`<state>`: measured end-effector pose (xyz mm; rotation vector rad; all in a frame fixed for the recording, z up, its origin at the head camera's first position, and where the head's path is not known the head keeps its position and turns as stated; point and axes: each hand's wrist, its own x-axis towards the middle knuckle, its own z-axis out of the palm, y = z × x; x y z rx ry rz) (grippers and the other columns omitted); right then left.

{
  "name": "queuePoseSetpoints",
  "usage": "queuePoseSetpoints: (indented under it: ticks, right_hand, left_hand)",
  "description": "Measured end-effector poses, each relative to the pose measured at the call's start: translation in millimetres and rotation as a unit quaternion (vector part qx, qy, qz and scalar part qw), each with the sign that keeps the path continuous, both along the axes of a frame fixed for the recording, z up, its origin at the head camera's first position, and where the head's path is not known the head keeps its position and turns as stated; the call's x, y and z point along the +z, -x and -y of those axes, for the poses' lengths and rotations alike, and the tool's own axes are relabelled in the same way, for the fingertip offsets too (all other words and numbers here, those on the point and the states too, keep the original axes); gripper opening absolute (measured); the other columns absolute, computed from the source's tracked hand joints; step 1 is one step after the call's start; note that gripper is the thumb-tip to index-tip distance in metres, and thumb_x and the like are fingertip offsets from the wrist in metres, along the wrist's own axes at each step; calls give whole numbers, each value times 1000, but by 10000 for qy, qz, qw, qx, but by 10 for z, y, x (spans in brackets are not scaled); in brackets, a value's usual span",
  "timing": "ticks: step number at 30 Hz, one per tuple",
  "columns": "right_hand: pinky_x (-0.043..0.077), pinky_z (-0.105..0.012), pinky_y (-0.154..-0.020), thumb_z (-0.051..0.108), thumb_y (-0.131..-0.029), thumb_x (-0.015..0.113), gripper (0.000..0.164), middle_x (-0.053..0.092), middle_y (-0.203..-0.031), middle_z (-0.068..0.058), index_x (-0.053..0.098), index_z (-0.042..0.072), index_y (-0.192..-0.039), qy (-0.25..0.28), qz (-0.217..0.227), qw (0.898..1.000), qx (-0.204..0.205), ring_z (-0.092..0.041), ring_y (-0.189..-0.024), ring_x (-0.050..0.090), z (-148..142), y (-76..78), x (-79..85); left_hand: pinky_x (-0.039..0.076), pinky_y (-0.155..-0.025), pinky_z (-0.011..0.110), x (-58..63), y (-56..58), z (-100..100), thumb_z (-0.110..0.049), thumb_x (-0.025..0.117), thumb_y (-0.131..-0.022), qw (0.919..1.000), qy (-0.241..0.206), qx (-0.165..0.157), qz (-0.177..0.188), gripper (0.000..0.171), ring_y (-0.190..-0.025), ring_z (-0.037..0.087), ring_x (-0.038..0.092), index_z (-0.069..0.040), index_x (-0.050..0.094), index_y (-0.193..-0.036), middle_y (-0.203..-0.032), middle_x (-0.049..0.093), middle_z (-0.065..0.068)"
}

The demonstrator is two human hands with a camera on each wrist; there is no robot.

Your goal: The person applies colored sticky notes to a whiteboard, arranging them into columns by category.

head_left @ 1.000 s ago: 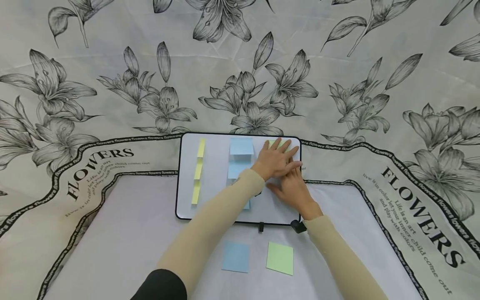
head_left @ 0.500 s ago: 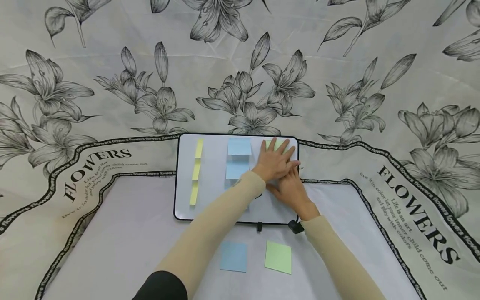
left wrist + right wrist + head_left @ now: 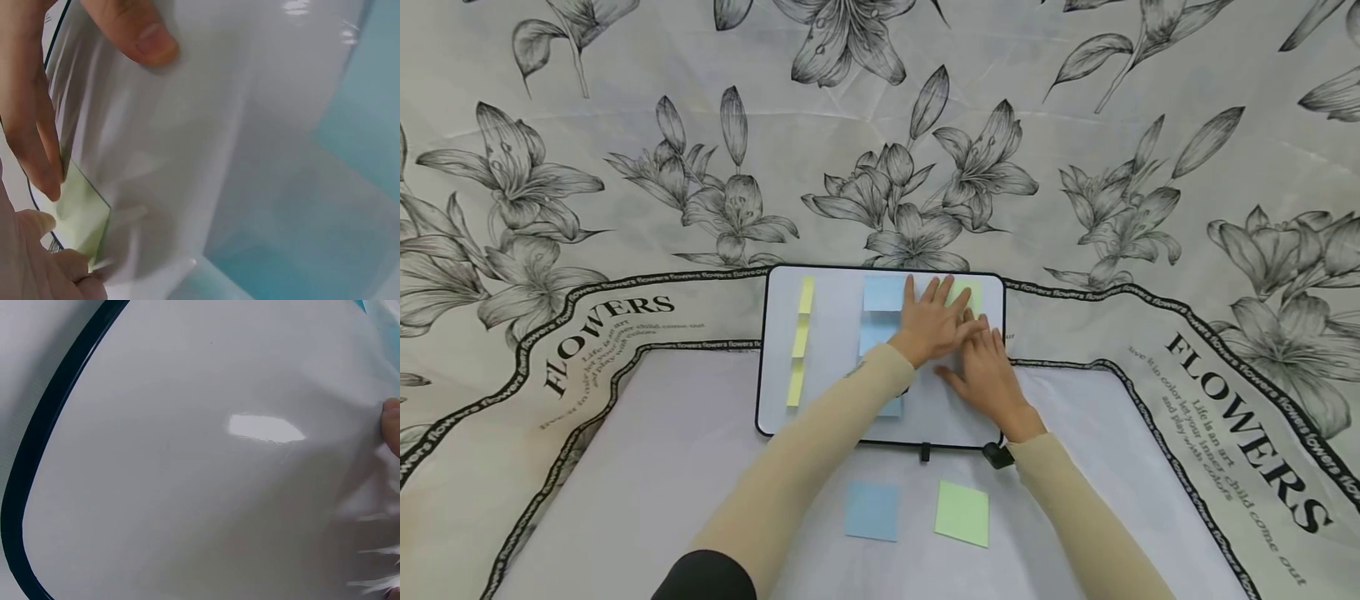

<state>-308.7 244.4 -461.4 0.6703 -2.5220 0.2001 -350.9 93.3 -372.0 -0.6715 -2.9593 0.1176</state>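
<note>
A whiteboard (image 3: 835, 400) with a black rim lies on the white cloth. Near its top right corner is a light green sticky note (image 3: 973, 293), partly covered by fingers. My left hand (image 3: 931, 323) is over the board with fingers spread, between the blue sticky notes (image 3: 882, 293) and the green one. Beside it, my right hand (image 3: 990, 377) rests on the board with fingertips near the green note's lower edge. In the left wrist view the green note (image 3: 81, 212) appears between fingers of both hands. The right wrist view shows mostly bare board (image 3: 187, 425) and a fingertip (image 3: 392, 428).
Several yellow strips (image 3: 801, 337) run down the board's left side. The blue column is partly hidden by the left sleeve. On the cloth in front lie a blue note (image 3: 871, 511) and a green note (image 3: 962, 514). A small black tab (image 3: 925, 452) sits at the board's lower edge.
My left hand has slid left off the green note toward the blue column, uncovering more of the green note. The right hand has stayed about where it was.
</note>
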Motion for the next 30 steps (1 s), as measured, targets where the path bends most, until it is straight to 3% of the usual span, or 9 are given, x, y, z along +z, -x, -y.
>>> queuePoseSetpoints:
  ticks: [6,9,13,18,23,30]
  right_hand:
    - [27,-70,-118,40,-90,79,100,21,-167,-29,23,-2,-161,-29,-70,10000,-20,-55,-151,24,-13,-5,17]
    - [25,-70,-119,40,-91,77,99,17,-169,-28,21,1,-163,-23,139,9998,-109,-55,-151,22,0,-19,35]
    - [25,-70,-119,39,-95,73,92,18,-168,-29,22,2,-163,-9,398,9987,-328,-55,-152,21,26,-76,69]
    - [37,-71,-111,25,-90,79,86,34,-160,-34,33,-2,-157,132,-12,9997,-224,-59,-144,34,25,-172,63]
    - [44,-69,-105,17,-82,85,84,45,-150,-37,42,-5,-151,298,-504,9983,64,-63,-135,44,11,-292,40]
    - [44,-69,-105,18,-85,82,81,46,-150,-35,42,-4,-152,687,-116,9975,147,-61,-137,43,-6,-559,-40]
  left_hand:
    - [-9,-124,67,33,-66,87,-72,9,-102,9994,147,-56,-293,73,-161,27,11,-37,9,-166,-172,19,8]
    - [-9,-122,70,52,-169,163,-72,10,-102,9990,83,-214,-396,74,-162,29,5,-35,10,-166,-172,23,9]
    - [0,-122,73,8,-379,324,-69,17,-104,9945,-153,-712,-757,73,-161,33,5,-31,18,-166,-172,24,7]
    - [16,-123,69,-128,-691,555,-62,38,-104,9783,-926,-1388,-1231,70,-159,33,21,-26,30,-164,-166,37,5]
    - [37,-117,62,-310,-996,792,-55,55,-99,9606,-1705,-1716,-1372,71,-149,32,44,-22,40,-159,-157,51,7]
    - [57,-97,52,-689,-1359,1085,-53,64,-94,9504,-1986,-1758,-1622,69,-134,33,60,-18,51,-152,-149,60,9]
